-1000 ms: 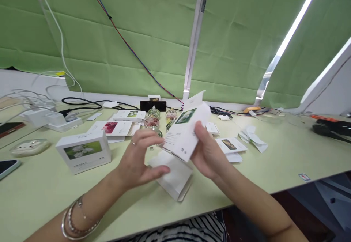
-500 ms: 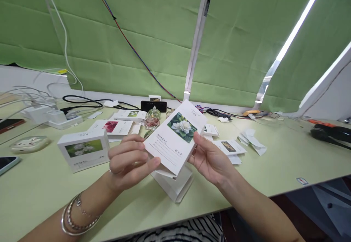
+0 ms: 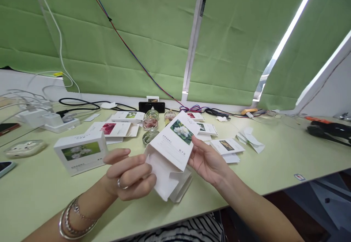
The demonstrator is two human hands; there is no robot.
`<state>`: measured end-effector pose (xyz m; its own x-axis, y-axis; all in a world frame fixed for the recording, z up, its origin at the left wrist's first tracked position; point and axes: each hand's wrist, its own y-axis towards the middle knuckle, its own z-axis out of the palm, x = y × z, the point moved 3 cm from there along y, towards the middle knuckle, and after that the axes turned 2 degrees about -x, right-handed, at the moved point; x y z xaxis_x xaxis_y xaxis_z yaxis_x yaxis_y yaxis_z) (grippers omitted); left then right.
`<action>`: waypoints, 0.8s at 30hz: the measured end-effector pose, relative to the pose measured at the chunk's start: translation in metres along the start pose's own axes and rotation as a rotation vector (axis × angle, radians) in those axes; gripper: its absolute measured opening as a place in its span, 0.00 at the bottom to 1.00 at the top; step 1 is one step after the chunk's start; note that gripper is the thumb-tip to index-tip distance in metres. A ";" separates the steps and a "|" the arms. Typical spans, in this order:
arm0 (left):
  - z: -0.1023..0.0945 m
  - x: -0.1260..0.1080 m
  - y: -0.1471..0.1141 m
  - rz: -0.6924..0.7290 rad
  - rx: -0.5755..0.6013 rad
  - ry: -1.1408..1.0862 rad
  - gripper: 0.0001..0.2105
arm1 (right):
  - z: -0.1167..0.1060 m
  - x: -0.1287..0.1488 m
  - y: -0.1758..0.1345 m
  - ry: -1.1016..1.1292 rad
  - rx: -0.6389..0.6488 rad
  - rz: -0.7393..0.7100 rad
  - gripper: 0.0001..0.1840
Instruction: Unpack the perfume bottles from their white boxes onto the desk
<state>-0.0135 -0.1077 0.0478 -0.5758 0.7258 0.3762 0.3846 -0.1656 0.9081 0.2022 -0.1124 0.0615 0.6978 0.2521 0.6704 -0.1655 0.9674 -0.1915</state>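
Observation:
Tilted in front of me is a white box (image 3: pixel 170 144) printed with a white flower on green leaves and dark lettering. My right hand (image 3: pixel 210 159) grips its right side, thumb on the front face. The lower end is open, with its white flap (image 3: pixel 161 178) hanging out. My left hand (image 3: pixel 131 176) has its fingers curled at that flap's left edge, closed on it. Below lies another white carton (image 3: pixel 183 188), partly hidden by the box. Round glass bottles (image 3: pixel 150 123) with greenish and pinkish contents stand behind. To the left stands a white flower-picture box (image 3: pixel 82 156).
Flat printed cartons (image 3: pixel 109 129) lie at the back left, others (image 3: pixel 227 146) on the right beside crumpled white paper (image 3: pixel 251 139). A dark phone (image 3: pixel 151 107) leans at the back. Power strips (image 3: pixel 53 119) and cables crowd the left; black headphones (image 3: pixel 329 131) rest far right.
The box's end flap has swung out and down. My left hand has moved from the lower front edge onto that flap, and the box has tilted back slightly in my right hand.

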 end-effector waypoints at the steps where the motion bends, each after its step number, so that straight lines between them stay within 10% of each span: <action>1: -0.001 -0.005 0.004 0.122 -0.058 0.050 0.09 | -0.001 0.001 0.001 0.006 0.002 -0.038 0.14; 4: 0.006 -0.013 0.025 0.283 0.000 0.063 0.11 | -0.006 0.011 0.003 -0.002 0.014 -0.212 0.18; 8: 0.023 0.004 0.039 -0.102 0.241 -0.117 0.07 | -0.019 0.043 -0.002 -0.034 -0.011 -0.429 0.21; 11: 0.040 0.013 0.029 -0.405 0.671 -0.325 0.05 | -0.031 0.066 -0.010 -0.135 0.035 -0.413 0.20; 14: 0.049 -0.002 0.018 -0.401 1.058 -0.559 0.12 | -0.042 0.077 -0.019 -0.271 0.113 -0.347 0.20; 24: 0.037 -0.068 -0.006 -0.463 1.510 -0.588 0.35 | -0.038 0.069 -0.033 -0.706 0.203 -0.289 0.24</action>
<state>0.0502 -0.1310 0.0102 -0.6358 0.7178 -0.2838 0.7711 0.6070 -0.1923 0.2827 -0.1276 0.0870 0.1360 -0.1210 0.9833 -0.2167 0.9648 0.1487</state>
